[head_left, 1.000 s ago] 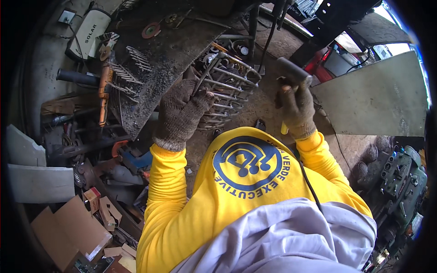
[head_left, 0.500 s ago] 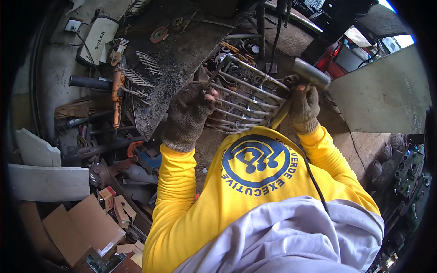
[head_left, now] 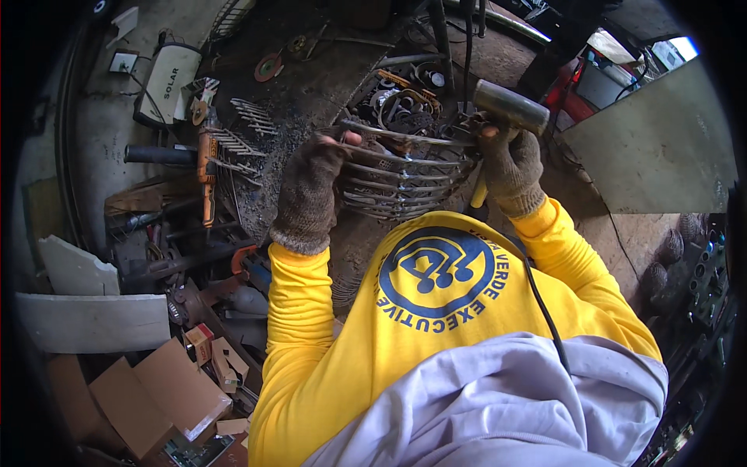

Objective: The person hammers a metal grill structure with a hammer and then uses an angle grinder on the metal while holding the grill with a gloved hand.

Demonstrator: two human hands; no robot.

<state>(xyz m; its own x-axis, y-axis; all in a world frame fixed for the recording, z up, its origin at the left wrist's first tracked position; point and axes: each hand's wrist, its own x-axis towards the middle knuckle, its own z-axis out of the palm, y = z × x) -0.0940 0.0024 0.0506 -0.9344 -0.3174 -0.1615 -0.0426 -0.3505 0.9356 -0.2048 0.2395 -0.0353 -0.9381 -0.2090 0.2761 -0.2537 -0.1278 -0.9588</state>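
Note:
Between my hands is a grille of welded metal bars (head_left: 405, 177), tilted so that its bars run across one above another. My left hand (head_left: 310, 187), in a worn brown fingerless glove, is closed round the grille's left end. At the other end, my gloved right hand (head_left: 513, 167) is closed on a hammer with a thick metal cylinder for a head (head_left: 511, 107). Its yellow handle (head_left: 479, 191) points down toward my body. The fingers of that hand also meet the grille's right edge; their exact grip is partly hidden.
On the dark bench at left lie an orange angle grinder (head_left: 207, 167), several short metal rods (head_left: 253, 115) and a red disc (head_left: 268, 67). Cardboard boxes (head_left: 175, 381) stand lower left. Loose metal parts fill a spot beyond the grille. A grey sheet (head_left: 650, 140) stands at right.
The grille has tipped so that its bars appear more edge-on and closer together. My right hand and the hammer have shifted slightly left and up. Both hands keep their hold.

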